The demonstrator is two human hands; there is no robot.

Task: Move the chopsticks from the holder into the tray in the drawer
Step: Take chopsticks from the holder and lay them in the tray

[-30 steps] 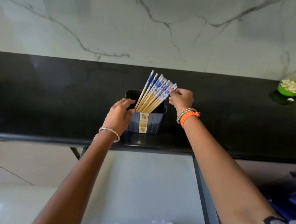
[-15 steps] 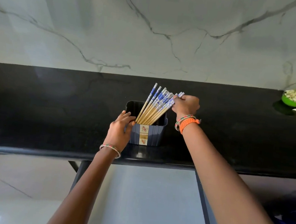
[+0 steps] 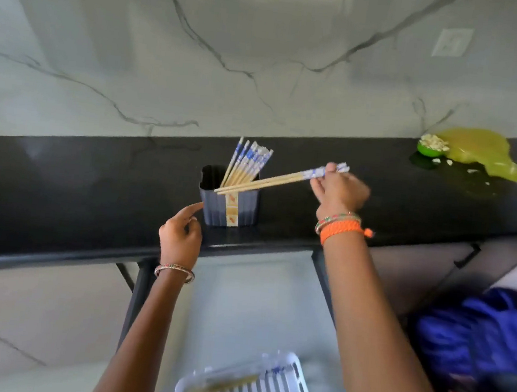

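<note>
Wooden chopsticks (image 3: 271,181) pinched in the right hand (image 3: 339,193) slant over the holder (image 3: 229,207); left hand (image 3: 181,235) loosely spread beside it.

Bright daylight, wall glare, motion blur, wide-angle bend.

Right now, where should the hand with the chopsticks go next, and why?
Probably down toward the white slotted tray in the open drawer. The right hand pinches a pair of chopsticks lifted out of the dark holder, their tips hanging over its rim, and the tray already holds some.
</note>
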